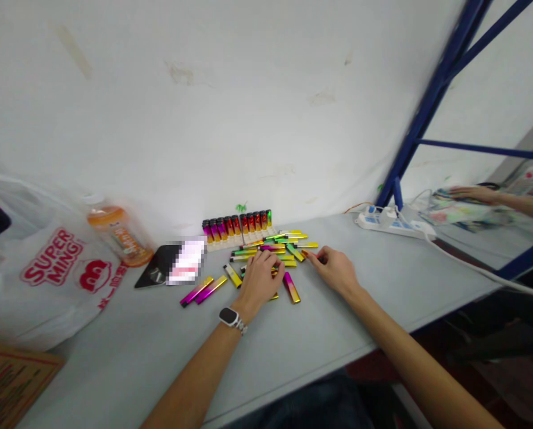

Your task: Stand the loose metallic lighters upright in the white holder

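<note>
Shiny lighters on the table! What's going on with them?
Someone's left hand, with a watch on the wrist, is over a loose pile of lighters on the grey table; exactly what its fingers touch is hidden. Their right hand is at the pile's right edge, with an orange-gold lighter at its fingertips, though I can't tell if it's gripped. Behind the pile, a row of lighters stands upright in a pale holder.
</note>
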A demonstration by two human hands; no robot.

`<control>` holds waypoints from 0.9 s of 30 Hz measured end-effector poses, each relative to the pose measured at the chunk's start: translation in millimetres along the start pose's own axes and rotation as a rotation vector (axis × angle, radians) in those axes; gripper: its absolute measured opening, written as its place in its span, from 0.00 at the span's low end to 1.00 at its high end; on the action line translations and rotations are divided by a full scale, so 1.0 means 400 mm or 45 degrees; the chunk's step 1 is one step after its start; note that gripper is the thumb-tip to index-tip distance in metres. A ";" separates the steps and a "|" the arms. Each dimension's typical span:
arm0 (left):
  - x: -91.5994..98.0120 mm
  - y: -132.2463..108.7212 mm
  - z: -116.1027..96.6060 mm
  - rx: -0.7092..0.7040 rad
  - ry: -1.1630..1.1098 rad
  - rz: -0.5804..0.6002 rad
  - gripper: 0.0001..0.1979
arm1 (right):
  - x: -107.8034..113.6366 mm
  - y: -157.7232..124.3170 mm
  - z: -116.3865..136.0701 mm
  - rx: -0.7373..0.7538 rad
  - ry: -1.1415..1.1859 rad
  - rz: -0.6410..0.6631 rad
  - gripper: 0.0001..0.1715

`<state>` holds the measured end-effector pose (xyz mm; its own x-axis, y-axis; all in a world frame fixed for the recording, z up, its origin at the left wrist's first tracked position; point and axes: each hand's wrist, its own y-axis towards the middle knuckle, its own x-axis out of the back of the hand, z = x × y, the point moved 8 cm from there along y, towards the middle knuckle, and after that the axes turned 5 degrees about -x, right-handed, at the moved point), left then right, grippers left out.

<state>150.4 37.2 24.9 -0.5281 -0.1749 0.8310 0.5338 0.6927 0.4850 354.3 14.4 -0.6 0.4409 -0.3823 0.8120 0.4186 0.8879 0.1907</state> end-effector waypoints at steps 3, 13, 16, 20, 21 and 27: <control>0.003 -0.007 0.012 0.030 -0.032 -0.009 0.10 | 0.019 0.001 0.025 0.107 0.425 -0.088 0.24; 0.044 -0.016 0.052 0.099 -0.225 -0.193 0.10 | -0.064 0.075 0.198 0.047 1.402 -0.046 0.27; 0.070 -0.024 0.079 0.141 -0.275 -0.253 0.12 | -0.121 0.087 0.271 0.034 1.598 0.143 0.26; 0.095 -0.038 0.108 0.185 -0.327 -0.311 0.13 | -0.165 0.075 0.312 0.038 1.570 0.254 0.25; 0.099 -0.039 0.111 0.190 -0.341 -0.323 0.13 | -0.166 0.069 0.308 0.047 1.504 0.225 0.25; 0.101 -0.038 0.093 0.178 -0.404 -0.354 0.13 | -0.113 0.001 0.274 0.254 0.926 -0.083 0.30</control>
<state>96.3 45.6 41.0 -0.8272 -0.1600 0.5387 0.2598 0.7412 0.6190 247.4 60.2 23.1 0.8618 -0.4467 0.2404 0.3407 0.8607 0.3784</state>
